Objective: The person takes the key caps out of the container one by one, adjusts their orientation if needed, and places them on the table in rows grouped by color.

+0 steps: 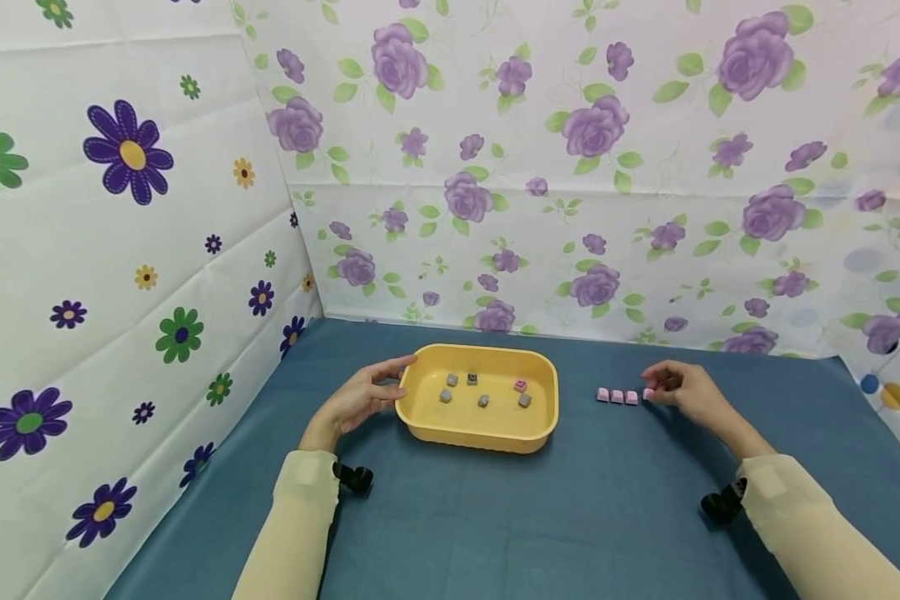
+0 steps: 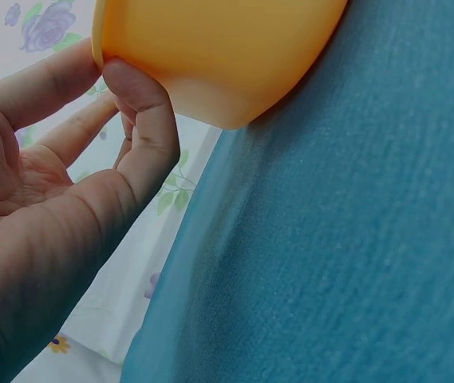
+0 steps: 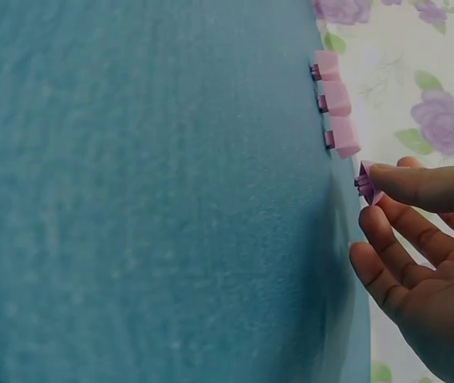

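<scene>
A yellow plastic tray (image 1: pixel 477 435) stands on the table, with several grey keycaps (image 1: pixel 483 401) and one pink keycap (image 1: pixel 521 386) scattered in it. My left hand (image 1: pixel 362 398) pinches the tray's left rim; in the left wrist view the thumb and index finger (image 2: pixel 47 84) meet at that edge. To the right of the tray, three pink keycaps (image 1: pixel 617 397) lie side by side in a row. At the row's right end my right hand (image 1: pixel 686 392) pinches another pink keycap (image 3: pixel 368 183) between thumb and fingers, a small gap away from the nearest one.
A blue-green cloth (image 1: pixel 495 525) covers the table. White flower-printed sheets (image 1: pixel 450 275) hang behind it and along the left side (image 1: pixel 120 317). A black wrist camera (image 1: pixel 354 478) is strapped at the left sleeve, and another (image 1: pixel 722 504) at the right.
</scene>
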Demonstrator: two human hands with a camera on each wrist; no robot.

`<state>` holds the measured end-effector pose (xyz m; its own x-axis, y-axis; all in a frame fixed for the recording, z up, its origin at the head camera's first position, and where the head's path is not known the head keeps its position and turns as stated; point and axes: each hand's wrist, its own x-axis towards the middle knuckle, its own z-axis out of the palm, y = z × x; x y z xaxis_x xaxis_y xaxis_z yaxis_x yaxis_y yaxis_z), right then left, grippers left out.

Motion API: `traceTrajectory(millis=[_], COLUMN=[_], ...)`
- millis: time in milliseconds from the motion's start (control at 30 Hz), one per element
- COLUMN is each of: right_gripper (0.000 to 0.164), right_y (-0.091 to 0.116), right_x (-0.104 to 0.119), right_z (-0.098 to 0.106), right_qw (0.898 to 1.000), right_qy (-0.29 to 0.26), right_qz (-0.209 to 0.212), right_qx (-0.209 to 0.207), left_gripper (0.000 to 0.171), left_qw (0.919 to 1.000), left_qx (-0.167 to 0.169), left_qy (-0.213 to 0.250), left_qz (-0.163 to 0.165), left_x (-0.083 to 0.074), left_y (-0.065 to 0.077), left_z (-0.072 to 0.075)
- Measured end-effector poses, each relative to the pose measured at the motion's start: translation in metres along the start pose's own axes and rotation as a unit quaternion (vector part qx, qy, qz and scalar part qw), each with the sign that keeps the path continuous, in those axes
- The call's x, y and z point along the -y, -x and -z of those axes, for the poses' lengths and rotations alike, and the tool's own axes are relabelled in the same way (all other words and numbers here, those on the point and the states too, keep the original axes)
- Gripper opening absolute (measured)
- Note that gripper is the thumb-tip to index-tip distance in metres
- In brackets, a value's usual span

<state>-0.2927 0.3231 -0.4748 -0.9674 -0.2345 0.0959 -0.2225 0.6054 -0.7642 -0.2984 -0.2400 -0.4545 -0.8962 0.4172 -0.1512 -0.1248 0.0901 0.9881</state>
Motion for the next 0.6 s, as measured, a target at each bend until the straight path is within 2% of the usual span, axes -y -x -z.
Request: traceTrajectory(millis=[333, 600], right_gripper=[0.029, 0.028], right_y=[-0.0021, -0.0019], right_x=[-0.0063, -0.0062], right_z=[-0.0053, -0.0059], right_qw=[1.0, 1.0], right_qy=[0.005, 0.005], right_qz=[0.006, 0.003], right_qx=[0.017, 0.011], left_gripper=[0.065, 0.065], left_qw=[1.0, 1.0], left_qx=[0.0, -0.001], left_qy=[0.003, -0.001], left_qz=[0.003, -0.001], left_x=[0.0011, 0.0017], left_y=[-0.0004, -0.0012], left_z=[0.0001, 0.001])
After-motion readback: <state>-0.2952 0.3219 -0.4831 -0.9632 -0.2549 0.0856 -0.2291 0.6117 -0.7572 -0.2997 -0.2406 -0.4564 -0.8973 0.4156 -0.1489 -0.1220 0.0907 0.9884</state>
